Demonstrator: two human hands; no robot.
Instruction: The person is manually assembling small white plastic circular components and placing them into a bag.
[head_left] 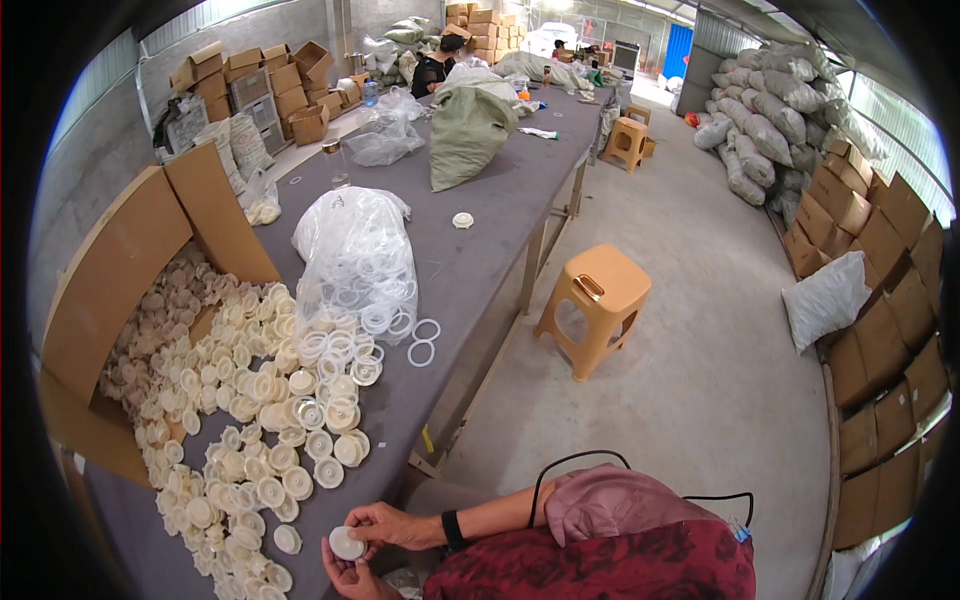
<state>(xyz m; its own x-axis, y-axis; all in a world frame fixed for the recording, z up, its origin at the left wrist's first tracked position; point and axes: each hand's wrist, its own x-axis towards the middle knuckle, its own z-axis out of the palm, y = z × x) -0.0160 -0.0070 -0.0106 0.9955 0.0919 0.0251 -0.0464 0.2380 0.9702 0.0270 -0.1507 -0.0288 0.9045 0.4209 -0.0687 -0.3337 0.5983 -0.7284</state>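
Near the table's front edge, both my hands are closed on one round white plastic cap point(347, 543). My right hand point(388, 524), with a black band at its wrist, grips the cap's upper side. My left hand point(352, 580) has its fingers curled around the lower side; the frame's lower edge cuts off part of that arm. Beside them a heap of cream ridged plastic caps point(270, 492) spreads over the table. Translucent rings point(322, 345) lie on the heap's far side, at the mouth of a clear plastic bag point(355, 255) holding more rings.
A cardboard box point(80, 300) on its side holds more caps at the left. A green sack point(468, 135) and plastic bags lie farther along the grey table point(480, 265). An orange stool point(597, 300) stands on the floor. Stacked cartons point(870, 390) and sacks line the right wall.
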